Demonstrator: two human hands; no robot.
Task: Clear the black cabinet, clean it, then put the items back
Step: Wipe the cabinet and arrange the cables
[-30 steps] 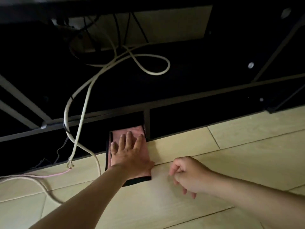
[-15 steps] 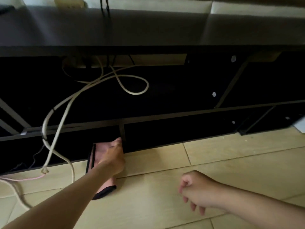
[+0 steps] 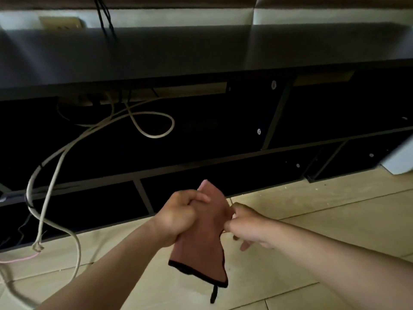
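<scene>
At far left, cables [image 3: 45,193]: pale cords hang out of the open shelf and trail onto the floor [image 3: 324,220].
left hand [image 3: 178,218]: fingers curled tightly round the upper part of the cloth [image 3: 201,249].
cloth: reddish, black-hemmed, held in the air just in front of the lower shelf; hem and loop tag hang lowest.
right hand [image 3: 248,227]: thumb and forefinger pinch the cloth's right edge; other fingers loosely curled.
black cabinet [image 3: 290,45]: low, open-fronted, interior dark.
white object [image 3: 400,162]: on the floor at the cabinet's right end; unidentifiable.
</scene>
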